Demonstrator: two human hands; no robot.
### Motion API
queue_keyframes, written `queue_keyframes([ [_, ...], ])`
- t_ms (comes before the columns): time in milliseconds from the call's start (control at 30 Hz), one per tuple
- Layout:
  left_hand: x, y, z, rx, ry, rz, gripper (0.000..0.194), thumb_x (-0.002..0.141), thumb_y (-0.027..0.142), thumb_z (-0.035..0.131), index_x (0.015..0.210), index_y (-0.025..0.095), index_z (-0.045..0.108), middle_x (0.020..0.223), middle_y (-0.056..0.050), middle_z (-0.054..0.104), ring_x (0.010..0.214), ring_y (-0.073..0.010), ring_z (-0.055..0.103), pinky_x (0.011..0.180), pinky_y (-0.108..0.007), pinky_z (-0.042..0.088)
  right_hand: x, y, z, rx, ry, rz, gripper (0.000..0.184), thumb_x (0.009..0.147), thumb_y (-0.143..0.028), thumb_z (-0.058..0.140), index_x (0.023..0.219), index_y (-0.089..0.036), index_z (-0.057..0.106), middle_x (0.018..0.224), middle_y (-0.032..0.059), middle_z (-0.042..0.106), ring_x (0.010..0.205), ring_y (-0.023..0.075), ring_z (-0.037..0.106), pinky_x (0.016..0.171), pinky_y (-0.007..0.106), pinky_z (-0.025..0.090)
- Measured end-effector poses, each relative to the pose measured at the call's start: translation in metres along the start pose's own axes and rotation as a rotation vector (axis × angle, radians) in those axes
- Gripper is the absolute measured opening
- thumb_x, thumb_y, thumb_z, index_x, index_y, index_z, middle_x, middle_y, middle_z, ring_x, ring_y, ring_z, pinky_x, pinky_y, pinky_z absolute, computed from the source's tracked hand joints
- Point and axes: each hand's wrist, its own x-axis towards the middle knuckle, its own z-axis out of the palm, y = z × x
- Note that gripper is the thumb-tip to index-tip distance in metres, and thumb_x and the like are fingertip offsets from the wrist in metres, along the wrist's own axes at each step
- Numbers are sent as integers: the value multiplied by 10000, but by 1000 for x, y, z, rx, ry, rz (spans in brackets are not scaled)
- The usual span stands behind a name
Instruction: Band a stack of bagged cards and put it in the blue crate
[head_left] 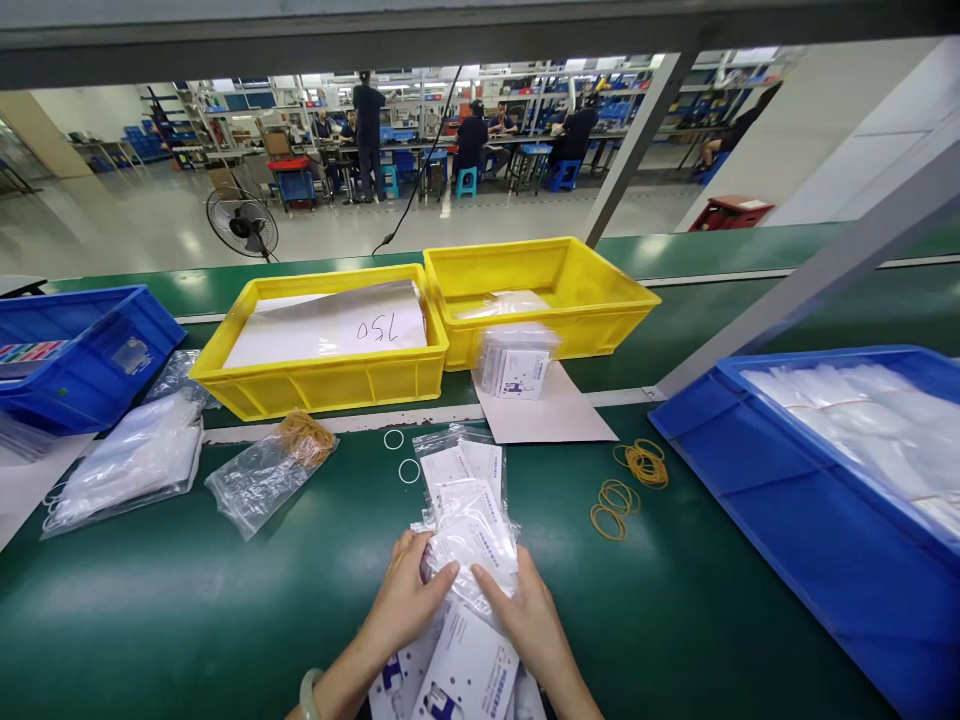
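Observation:
Both my hands grip a pile of clear zip bags with white printed cards (469, 520) inside, over the green work surface. My left hand (409, 590) closes on the pile's left side, thumb on top. On the opposite side my right hand (525, 610) holds it the same way. More white printed cards (465, 665) lie below, nearest my body, partly hidden by my wrists. Beyond the pile, a bundle of bagged cards (517, 365) stands on a sheet of cardboard (555, 415) against a yellow bin. Two white rings (409, 471) lie left of the pile.
Yellow bins (330, 395) (600, 335) stand at the back. Blue bins (750, 480) (142, 340) flank me, the right one full of clear bags. Rubber bands (645, 463) lie at right; a bag with rubber bands (274, 480) and a stack of clear bags (127, 465) at left. A metal post (795, 270) slants at right.

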Motion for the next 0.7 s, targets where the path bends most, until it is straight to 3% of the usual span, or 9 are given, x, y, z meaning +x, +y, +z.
queue_keyframes([
  [100, 8, 6, -1, 67, 44, 37, 348, 819, 479, 550, 989, 181, 614, 1301, -154, 490, 1253, -336, 409, 1068, -499, 355, 0, 5, 0, 107, 13, -27, 483, 788, -529, 599, 1112, -175, 536, 1129, 150, 709, 1064, 336, 662, 887, 440, 531],
  [233, 18, 9, 3, 36, 25, 19, 263, 810, 441, 554, 886, 190, 567, 1427, -161, 411, 1340, -350, 348, 1108, -522, 311, -10, 3, 5, 408, 58, 25, 574, 753, -517, 687, 1181, -165, 540, 1120, 134, 722, 1029, 329, 684, 886, 436, 545],
  [333, 20, 15, 8, 30, 2, 38, 255, 801, 444, 549, 861, 198, 523, 1312, -159, 508, 1247, -344, 432, 1073, -526, 342, -22, -1, 10, 606, 91, 82, 602, 709, -525, 770, 1156, -168, 582, 1061, 122, 745, 979, 334, 700, 848, 430, 559],
  [467, 7, 21, 7, -6, -57, 83, 314, 804, 476, 589, 929, 201, 502, 1052, -100, 598, 1028, -299, 536, 947, -476, 439, -36, 5, 10, 682, 159, 65, 637, 655, -575, 824, 1099, -163, 630, 1022, 133, 754, 937, 334, 706, 811, 413, 569],
  [533, -5, 16, 0, -118, -83, 109, 469, 814, 502, 632, 1147, 206, 488, 1210, -118, 566, 1068, -286, 548, 954, -436, 449, -43, 15, 8, 683, 201, 83, 655, 633, -607, 830, 1078, -161, 650, 995, 140, 757, 906, 344, 709, 793, 421, 570],
  [600, -19, 4, -12, -227, -111, 103, 814, 776, 564, 695, 1414, 244, 304, 1460, -150, 393, 1183, -306, 517, 1020, -442, 418, -52, 30, 4, 661, 231, 125, 695, 597, -657, 827, 1055, -156, 676, 980, 152, 755, 906, 363, 705, 807, 441, 562],
  [667, -32, -13, -22, -286, -195, 64, 1157, 657, 655, 773, 1516, 259, 107, 1572, -169, 215, 1304, -365, 431, 1112, -495, 328, -63, 46, 3, 620, 226, 175, 783, 529, -729, 815, 1038, -145, 706, 973, 175, 751, 937, 400, 692, 843, 473, 546],
  [700, -39, -20, -26, -315, -257, 46, 1275, 580, 689, 807, 1527, 239, 80, 1580, -181, 197, 1346, -395, 381, 1147, -519, 270, -70, 54, 4, 594, 202, 197, 825, 497, -754, 810, 1047, -145, 718, 975, 185, 749, 963, 420, 683, 863, 488, 537],
])
